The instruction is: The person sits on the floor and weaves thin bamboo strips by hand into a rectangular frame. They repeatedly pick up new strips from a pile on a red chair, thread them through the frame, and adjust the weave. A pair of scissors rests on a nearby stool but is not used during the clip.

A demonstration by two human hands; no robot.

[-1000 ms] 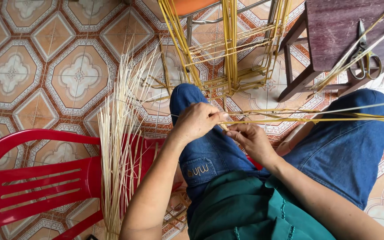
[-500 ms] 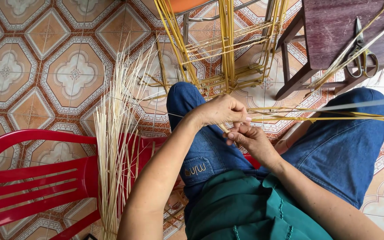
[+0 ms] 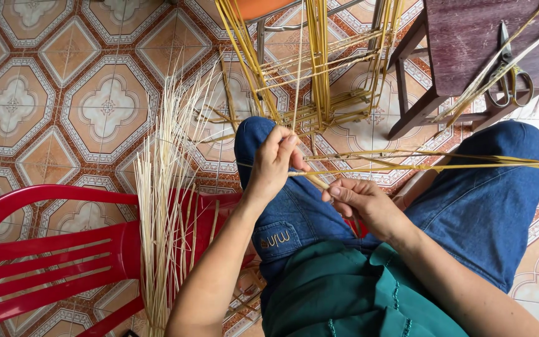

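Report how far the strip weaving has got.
Done: a yellow strip frame stands woven on the tiled floor. In hand: the left hand and right hand work yellow strips over the knees. Left: a bundle of pale strips lies unused on the red plastic chair.

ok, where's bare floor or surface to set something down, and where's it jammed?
Free: patterned tile floor upper left, bordered by the pale reed bundle and red plastic chair; also the left part of the dark wooden stool, beside the scissors. Crowded: around the yellow strip frame and between left hand and right hand, where strips cross the lap.
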